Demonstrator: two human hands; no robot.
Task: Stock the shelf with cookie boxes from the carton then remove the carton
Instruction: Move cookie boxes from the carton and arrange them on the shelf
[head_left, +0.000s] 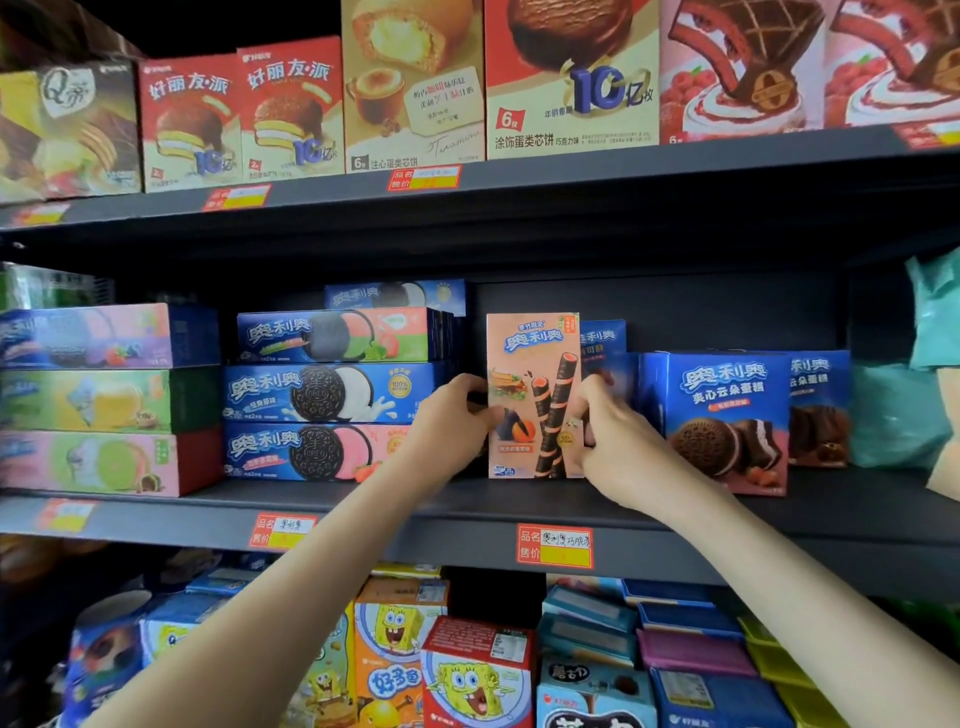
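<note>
An upright orange cookie box (532, 364) with wafer rolls pictured on it stands on the middle shelf (467, 506). My left hand (449, 418) grips its left edge and my right hand (615, 441) grips its right edge. Right behind it stands a blue box (602, 343), partly hidden. No carton is in view.
Stacked flat blue cookie boxes (332, 392) lie left of the orange box. Blue cake boxes (722, 415) stand to its right. The shelf above carries pie boxes (571, 78). Cartoon snack boxes (400, 639) fill the shelf below. A dark gap (675, 312) sits above the cake boxes.
</note>
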